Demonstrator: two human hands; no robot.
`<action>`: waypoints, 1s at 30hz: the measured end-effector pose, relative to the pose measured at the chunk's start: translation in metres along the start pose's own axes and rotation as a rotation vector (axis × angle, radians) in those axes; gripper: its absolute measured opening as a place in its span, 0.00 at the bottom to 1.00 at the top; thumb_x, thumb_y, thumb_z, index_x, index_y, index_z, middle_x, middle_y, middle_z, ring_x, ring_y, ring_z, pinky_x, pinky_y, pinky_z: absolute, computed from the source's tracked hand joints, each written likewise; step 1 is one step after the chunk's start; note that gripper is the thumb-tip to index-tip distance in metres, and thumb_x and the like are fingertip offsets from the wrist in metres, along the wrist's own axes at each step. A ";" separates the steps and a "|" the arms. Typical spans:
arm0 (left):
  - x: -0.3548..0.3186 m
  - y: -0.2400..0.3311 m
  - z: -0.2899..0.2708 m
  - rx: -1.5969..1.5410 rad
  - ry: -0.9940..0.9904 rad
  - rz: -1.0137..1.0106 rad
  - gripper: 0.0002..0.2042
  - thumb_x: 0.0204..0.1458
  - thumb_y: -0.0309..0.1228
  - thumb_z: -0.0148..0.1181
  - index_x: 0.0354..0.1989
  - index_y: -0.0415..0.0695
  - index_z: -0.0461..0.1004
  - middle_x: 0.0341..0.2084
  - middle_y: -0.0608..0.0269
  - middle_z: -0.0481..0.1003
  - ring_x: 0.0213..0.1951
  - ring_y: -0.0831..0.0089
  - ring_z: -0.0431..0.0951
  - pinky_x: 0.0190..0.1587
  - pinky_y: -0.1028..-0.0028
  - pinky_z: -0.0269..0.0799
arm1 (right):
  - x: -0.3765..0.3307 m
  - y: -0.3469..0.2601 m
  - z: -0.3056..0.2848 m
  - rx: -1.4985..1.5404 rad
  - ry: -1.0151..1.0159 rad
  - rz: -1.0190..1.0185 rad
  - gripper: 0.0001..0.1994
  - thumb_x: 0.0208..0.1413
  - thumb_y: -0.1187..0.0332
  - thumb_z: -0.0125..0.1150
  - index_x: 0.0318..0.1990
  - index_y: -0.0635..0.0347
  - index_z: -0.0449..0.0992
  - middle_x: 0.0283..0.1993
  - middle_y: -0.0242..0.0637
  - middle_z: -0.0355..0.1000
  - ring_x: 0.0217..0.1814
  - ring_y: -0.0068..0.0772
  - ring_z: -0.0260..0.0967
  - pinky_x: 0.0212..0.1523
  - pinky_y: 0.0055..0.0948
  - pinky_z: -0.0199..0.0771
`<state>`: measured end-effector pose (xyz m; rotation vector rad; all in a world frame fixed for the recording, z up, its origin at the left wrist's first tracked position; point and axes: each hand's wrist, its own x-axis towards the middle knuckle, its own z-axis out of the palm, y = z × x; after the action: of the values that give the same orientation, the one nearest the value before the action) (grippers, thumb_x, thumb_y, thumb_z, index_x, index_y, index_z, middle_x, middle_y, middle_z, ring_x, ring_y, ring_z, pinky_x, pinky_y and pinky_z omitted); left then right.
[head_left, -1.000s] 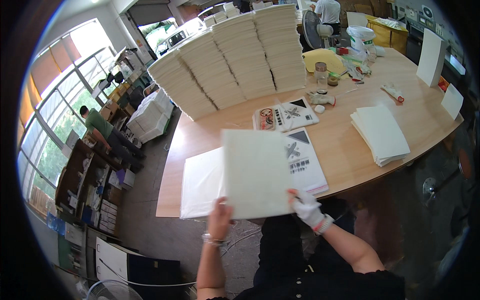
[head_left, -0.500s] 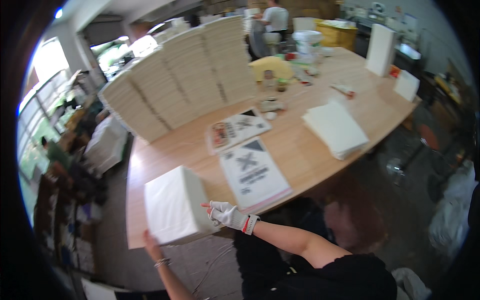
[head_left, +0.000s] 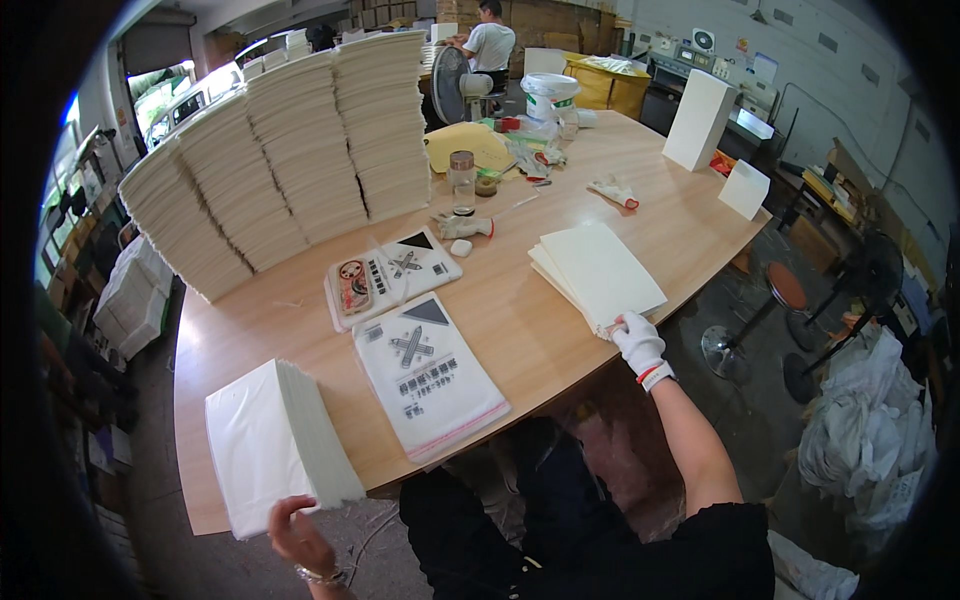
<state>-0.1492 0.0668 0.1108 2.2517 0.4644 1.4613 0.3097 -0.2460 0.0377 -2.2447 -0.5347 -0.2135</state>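
Note:
At the front left of the table stands a tall white stack of thin sheets (head_left: 255,440), its layers showing along the right side. By its near edge is my bare left hand (head_left: 300,537), fingers curved and apart, with nothing visible in it. To the right lies a low, uneven pile of cream paper booklets (head_left: 600,270). My right hand (head_left: 640,345), in a white glove with bare fingertips, pinches the pile's near corner. Between the two piles are flat white printed plastic packs (head_left: 430,375), with another printed pack (head_left: 405,272) behind.
A high wall of stacked paper (head_left: 290,150) fills the far left. A phone (head_left: 353,288), a jar (head_left: 461,180), gloves (head_left: 612,193) and a white bucket (head_left: 550,95) stand or lie farther back. White blocks (head_left: 700,120) are at the far right. A person (head_left: 490,45) sits beyond a fan.
My right hand has gone from the white stack to the cream booklets on the right and grips their corner. My left hand has moved from the stack's left side to its near edge.

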 end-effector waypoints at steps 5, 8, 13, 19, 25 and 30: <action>0.002 0.018 0.041 -0.075 -0.162 0.015 0.12 0.46 0.17 0.46 0.41 0.37 0.62 0.18 0.56 0.72 0.21 0.67 0.73 0.28 0.73 0.69 | 0.018 -0.011 0.013 -0.450 -0.088 -0.173 0.12 0.42 0.62 0.55 0.31 0.59 0.68 0.31 0.44 0.69 0.33 0.46 0.67 0.32 0.38 0.66; -0.002 0.017 0.050 -0.070 -0.199 -0.013 0.11 0.45 0.18 0.47 0.38 0.38 0.64 0.17 0.59 0.73 0.21 0.67 0.74 0.28 0.74 0.68 | 0.021 -0.017 0.014 -0.528 -0.078 -0.240 0.08 0.43 0.62 0.53 0.28 0.56 0.68 0.29 0.43 0.68 0.31 0.46 0.66 0.30 0.40 0.66; -0.007 0.024 0.068 -0.037 -0.295 -0.031 0.06 0.43 0.19 0.50 0.31 0.42 0.67 0.17 0.63 0.74 0.21 0.68 0.74 0.27 0.73 0.67 | 0.019 -0.015 0.007 -0.482 -0.017 -0.458 0.07 0.44 0.63 0.51 0.27 0.56 0.66 0.23 0.43 0.68 0.22 0.49 0.66 0.24 0.43 0.66; -0.001 0.027 0.120 -0.199 -0.567 -0.138 0.08 0.42 0.20 0.52 0.33 0.40 0.69 0.21 0.59 0.74 0.25 0.63 0.75 0.31 0.70 0.69 | 0.018 -0.010 0.014 0.575 0.006 0.370 0.11 0.49 0.57 0.52 0.29 0.54 0.62 0.25 0.40 0.71 0.15 0.27 0.64 0.11 0.27 0.61; -0.011 -0.014 0.194 0.290 -0.792 -0.226 0.12 0.43 0.24 0.48 0.38 0.40 0.68 0.41 0.51 0.67 0.41 0.56 0.69 0.41 0.65 0.67 | 0.043 -0.020 -0.003 1.432 0.094 0.925 0.10 0.48 0.57 0.52 0.29 0.50 0.62 0.23 0.34 0.68 0.11 0.15 0.54 0.07 0.13 0.50; -0.027 -0.045 0.229 0.739 -0.904 0.183 0.06 0.44 0.28 0.47 0.28 0.44 0.70 0.30 0.58 0.69 0.35 0.64 0.69 0.35 0.68 0.67 | 0.050 -0.031 -0.017 1.167 0.089 0.779 0.05 0.50 0.63 0.49 0.30 0.52 0.63 0.17 0.31 0.63 0.08 0.17 0.51 0.05 0.16 0.50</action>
<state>0.0480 0.0556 -0.0169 3.2606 0.5424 0.1684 0.3412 -0.2250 0.0855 -1.1380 0.2722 0.3322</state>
